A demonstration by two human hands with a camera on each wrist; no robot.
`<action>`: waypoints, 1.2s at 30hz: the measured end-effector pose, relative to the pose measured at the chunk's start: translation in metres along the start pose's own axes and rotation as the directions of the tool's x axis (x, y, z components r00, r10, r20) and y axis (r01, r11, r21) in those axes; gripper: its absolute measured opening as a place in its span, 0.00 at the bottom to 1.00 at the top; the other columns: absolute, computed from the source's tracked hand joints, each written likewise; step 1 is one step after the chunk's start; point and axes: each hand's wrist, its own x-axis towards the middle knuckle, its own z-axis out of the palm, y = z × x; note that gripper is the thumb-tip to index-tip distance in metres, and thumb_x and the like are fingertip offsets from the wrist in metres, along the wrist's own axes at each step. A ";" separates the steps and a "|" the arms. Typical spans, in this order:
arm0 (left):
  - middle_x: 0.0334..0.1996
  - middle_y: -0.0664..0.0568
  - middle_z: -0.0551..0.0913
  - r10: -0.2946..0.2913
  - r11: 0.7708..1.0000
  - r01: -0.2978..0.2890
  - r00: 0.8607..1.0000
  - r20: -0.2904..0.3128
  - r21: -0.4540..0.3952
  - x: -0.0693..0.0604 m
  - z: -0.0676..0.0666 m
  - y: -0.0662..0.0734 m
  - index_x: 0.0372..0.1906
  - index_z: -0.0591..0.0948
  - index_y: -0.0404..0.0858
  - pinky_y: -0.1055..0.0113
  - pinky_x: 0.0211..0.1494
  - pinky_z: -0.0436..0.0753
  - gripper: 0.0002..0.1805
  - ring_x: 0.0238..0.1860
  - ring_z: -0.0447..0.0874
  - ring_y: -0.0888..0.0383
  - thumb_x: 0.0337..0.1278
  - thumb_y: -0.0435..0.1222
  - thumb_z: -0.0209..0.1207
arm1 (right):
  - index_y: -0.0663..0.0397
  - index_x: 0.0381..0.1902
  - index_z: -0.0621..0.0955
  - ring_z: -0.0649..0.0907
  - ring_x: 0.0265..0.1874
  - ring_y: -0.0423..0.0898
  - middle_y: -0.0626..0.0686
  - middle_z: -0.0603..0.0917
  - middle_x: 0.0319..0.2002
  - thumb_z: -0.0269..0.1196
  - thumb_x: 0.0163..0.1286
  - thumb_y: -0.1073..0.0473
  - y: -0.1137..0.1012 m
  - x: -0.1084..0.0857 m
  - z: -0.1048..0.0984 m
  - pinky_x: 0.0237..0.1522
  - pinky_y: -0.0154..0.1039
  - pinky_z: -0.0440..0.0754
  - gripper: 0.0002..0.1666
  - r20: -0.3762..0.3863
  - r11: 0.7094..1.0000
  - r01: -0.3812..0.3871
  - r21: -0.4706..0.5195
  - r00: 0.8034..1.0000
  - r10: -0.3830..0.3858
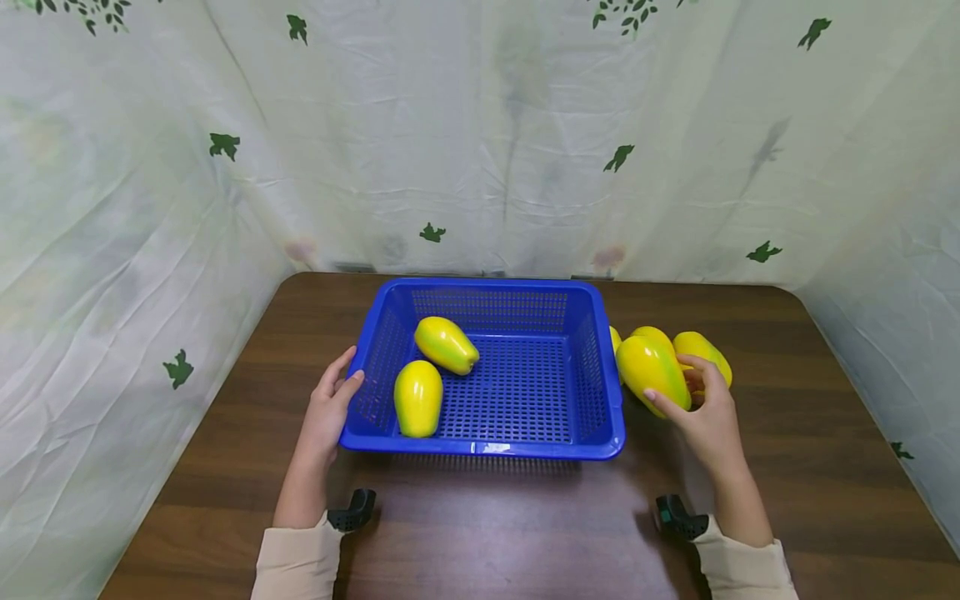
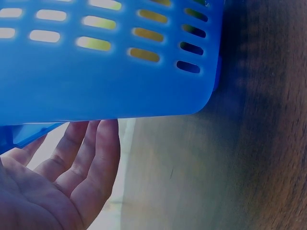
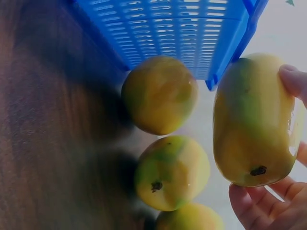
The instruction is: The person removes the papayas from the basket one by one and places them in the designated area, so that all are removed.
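A blue plastic basket (image 1: 480,451) with slotted walls stands on the table, and two glossy yellow-green mangoes, one (image 1: 446,345) behind the other (image 1: 418,398), lie in its left half. At its left side my left hand (image 1: 327,410) rests its fingertips and thumb against the rim. In the left wrist view the fingers (image 2: 103,163) are fairly straight, their tips partly hidden behind the basket. On the right, my right hand (image 1: 708,417) holds a mango (image 3: 259,124) between thumb and fingers, just beside the basket's right wall, above the table.
More mangoes lie on the table right of the basket, seen in the right wrist view as a near one (image 3: 160,96), a middle one (image 3: 172,172) and a partly hidden one (image 3: 192,219). Behind the wooden table (image 1: 495,533) hangs a pale cloth (image 1: 487,150) with leaf prints.
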 end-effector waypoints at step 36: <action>0.55 0.41 0.67 -0.007 1.000 0.007 1.000 -0.008 -0.002 0.000 0.001 -0.001 0.68 0.56 0.55 0.64 0.44 0.76 0.29 0.48 0.71 0.47 0.63 0.52 0.45 | 0.60 0.51 0.68 0.70 0.34 0.47 0.56 0.71 0.38 0.70 0.50 0.52 0.007 -0.038 0.015 0.32 0.38 0.68 0.35 0.156 0.988 -0.042 -0.152 0.986 0.066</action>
